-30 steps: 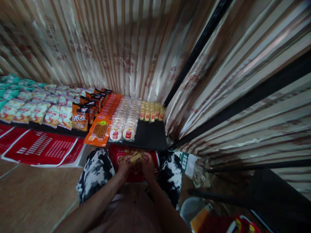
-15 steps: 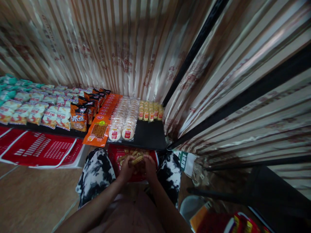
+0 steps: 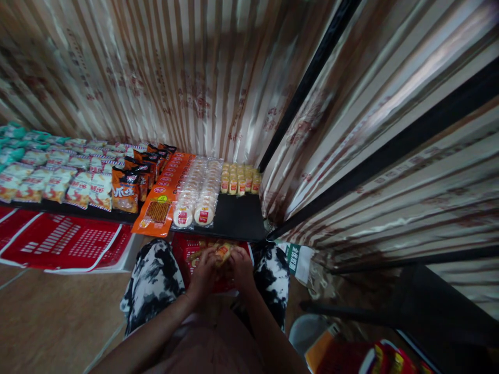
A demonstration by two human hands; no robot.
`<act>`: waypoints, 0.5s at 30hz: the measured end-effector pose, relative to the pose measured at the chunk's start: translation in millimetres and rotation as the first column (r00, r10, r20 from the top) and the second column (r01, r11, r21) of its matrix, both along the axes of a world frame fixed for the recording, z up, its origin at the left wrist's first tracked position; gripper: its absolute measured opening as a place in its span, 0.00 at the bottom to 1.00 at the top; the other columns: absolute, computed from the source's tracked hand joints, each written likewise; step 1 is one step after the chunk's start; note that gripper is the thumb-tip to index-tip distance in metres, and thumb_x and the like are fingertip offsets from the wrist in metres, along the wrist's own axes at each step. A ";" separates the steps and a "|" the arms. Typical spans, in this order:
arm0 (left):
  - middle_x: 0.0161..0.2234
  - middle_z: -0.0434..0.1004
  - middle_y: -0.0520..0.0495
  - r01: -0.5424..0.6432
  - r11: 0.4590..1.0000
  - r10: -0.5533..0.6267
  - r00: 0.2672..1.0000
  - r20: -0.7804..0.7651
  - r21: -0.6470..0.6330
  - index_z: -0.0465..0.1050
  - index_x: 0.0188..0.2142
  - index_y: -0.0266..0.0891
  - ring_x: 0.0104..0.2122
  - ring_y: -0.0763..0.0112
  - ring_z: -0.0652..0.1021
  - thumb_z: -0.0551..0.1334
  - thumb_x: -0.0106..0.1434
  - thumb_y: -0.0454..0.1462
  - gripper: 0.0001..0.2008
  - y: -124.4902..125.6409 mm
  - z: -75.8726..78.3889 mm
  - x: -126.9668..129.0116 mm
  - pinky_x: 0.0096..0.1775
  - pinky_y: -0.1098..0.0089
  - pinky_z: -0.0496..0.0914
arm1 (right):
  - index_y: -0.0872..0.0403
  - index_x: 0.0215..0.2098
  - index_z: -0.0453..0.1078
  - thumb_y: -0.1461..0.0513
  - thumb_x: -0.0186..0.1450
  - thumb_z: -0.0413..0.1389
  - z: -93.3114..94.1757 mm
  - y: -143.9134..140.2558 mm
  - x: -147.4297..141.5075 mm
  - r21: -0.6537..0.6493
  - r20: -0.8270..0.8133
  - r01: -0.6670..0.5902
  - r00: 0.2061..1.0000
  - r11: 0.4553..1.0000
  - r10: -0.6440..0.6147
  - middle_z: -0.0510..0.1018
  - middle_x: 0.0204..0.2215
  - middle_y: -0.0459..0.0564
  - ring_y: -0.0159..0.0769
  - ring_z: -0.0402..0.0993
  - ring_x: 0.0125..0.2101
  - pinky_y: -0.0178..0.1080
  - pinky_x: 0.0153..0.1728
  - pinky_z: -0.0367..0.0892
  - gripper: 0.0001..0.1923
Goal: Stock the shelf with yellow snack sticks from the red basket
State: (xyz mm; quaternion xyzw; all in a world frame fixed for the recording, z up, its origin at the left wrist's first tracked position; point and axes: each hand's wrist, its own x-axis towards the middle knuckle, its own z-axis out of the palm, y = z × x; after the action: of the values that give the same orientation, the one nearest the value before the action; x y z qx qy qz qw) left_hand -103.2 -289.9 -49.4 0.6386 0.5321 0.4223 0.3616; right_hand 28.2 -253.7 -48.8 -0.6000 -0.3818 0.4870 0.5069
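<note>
A striped curtain (image 3: 187, 78) hangs behind a low black shelf (image 3: 241, 221) that is mostly stocked: rows of snack bags (image 3: 78, 182), an orange pack (image 3: 158, 210), 2 columns of round crackers (image 3: 198, 192), and a short row of small yellow packets (image 3: 239, 182) at the back right, with bare shelf in front of them. Flat red baskets (image 3: 66, 241) lie on the floor. A red basket (image 3: 187, 249) between the person's knees holds more packets. The left hand (image 3: 203, 275) and right hand (image 3: 241, 267) both grip a yellow packet (image 3: 223, 253) above it, so filling seems unfinished
</note>
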 end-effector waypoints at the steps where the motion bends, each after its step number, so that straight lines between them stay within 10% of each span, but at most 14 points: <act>1: 0.52 0.62 0.44 0.006 1.000 -0.006 1.000 -0.005 0.000 0.70 0.41 0.43 0.51 0.65 0.66 0.52 0.59 0.31 0.13 -0.3 0.8 0.4 0.51 0.66 0.62 | 0.52 0.27 0.63 0.56 0.55 0.52 1.6 0.6 0.4 -0.019 -0.029 0.004 1.000 1.000 -0.004 0.73 0.22 0.44 0.33 0.70 0.23 0.35 0.24 0.67 0.07; 15: 0.51 0.64 0.44 -0.049 0.995 0.059 0.991 0.118 -0.087 0.73 0.36 0.43 0.51 0.62 0.66 0.56 0.58 0.34 0.10 -0.4 12.6 3.0 0.52 0.63 0.62 | 0.52 0.39 0.64 0.57 0.55 0.51 6.4 -1.2 2.4 0.067 -0.073 0.042 0.997 0.997 -0.037 0.75 0.36 0.52 0.38 0.72 0.34 0.39 0.33 0.69 0.14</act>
State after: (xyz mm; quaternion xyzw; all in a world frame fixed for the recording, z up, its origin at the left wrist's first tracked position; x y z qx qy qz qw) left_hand -100.2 -290.3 -36.9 0.5815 0.5435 0.4472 0.4079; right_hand 30.6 -254.9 -42.5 -0.5718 -0.3680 0.4847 0.5501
